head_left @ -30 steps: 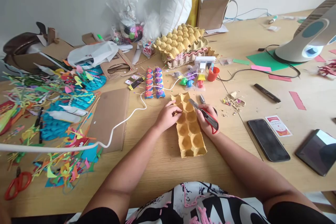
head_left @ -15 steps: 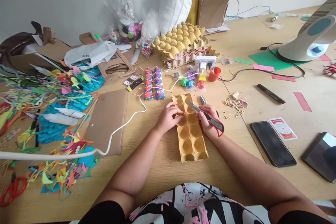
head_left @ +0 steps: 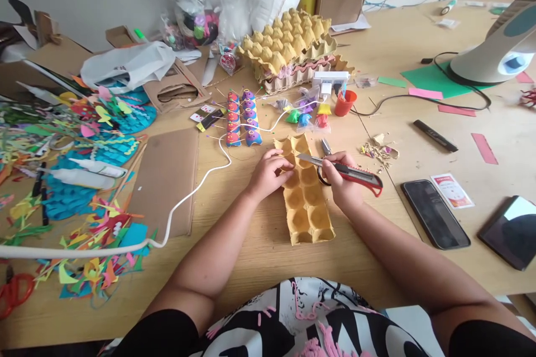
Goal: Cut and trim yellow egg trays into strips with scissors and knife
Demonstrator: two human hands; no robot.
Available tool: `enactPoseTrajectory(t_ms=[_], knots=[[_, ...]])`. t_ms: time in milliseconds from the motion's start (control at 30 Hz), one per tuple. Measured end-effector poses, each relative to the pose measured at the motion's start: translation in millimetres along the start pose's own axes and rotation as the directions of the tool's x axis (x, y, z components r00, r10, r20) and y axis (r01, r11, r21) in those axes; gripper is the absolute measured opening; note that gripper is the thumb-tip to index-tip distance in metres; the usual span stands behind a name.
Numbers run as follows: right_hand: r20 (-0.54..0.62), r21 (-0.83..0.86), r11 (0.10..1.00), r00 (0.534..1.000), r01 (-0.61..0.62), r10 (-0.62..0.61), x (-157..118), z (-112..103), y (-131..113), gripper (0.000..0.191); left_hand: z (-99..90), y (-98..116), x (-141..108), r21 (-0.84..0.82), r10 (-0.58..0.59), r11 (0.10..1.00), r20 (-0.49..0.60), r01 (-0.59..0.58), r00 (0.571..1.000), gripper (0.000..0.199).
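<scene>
A yellow pulp egg carton strip (head_left: 294,217), two cups wide, lies hollow side up on the table in front of me. My left hand (head_left: 269,176) grips its left edge, fingers curled over the upper cups. In my right hand (head_left: 345,179) is a red and black box cutter (head_left: 355,174). Its bare blade points left above the carton's right column; whether it touches cannot be told. A pair of scissors (head_left: 325,147) lies just beyond the right hand, partly hidden by it.
Painted egg-carton caterpillars (head_left: 252,122) stand beyond the carton, near clay bags (head_left: 305,119), a red cup (head_left: 344,104) and stacked egg trays (head_left: 285,44). A white cable (head_left: 196,175) crosses to the left by cardboard (head_left: 165,184). A phone (head_left: 435,213) lies right.
My right hand has shifted slightly right, and the box cutter has turned flatter, its handle swinging out to the right. My left hand stays on the carton. The camera view has tilted a little.
</scene>
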State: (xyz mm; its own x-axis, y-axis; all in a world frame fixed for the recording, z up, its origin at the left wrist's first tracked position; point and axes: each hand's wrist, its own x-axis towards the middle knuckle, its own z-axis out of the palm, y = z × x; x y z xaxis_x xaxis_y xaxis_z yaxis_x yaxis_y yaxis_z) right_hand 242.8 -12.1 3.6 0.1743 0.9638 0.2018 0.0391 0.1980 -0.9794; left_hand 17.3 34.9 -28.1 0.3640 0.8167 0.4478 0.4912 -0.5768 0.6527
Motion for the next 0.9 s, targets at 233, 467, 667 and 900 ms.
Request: enactPoseTrajectory(t_ms=[233,467,667,900], knots=[[0.039,-0.108,0.97,0.976,0.216,-0.213,20.0,23.9,-38.6,0.017,-0.1,2.6,0.1,-0.002,-0.069,0.998,0.008,0.069,0.998,0.009],[0.245,-0.348,0.812,0.882,0.468,-0.403,12.5,27.2,-25.1,0.017,-1.9,5.6,0.4,-0.017,-0.085,0.996,0.015,0.085,0.996,0.011],[0.238,-0.45,0.733,0.859,0.511,-0.452,8.9,20.8,-15.2,0.011,-3.5,6.1,1.5,0.026,-0.041,0.999,-0.01,0.041,0.999,0.014],[0.198,-0.473,0.766,0.9,0.435,-0.388,8.4,19.0,-9.1,0.014,-5.0,0.1,3.0,0.098,-0.06,0.993,-0.074,0.067,0.995,0.011]])
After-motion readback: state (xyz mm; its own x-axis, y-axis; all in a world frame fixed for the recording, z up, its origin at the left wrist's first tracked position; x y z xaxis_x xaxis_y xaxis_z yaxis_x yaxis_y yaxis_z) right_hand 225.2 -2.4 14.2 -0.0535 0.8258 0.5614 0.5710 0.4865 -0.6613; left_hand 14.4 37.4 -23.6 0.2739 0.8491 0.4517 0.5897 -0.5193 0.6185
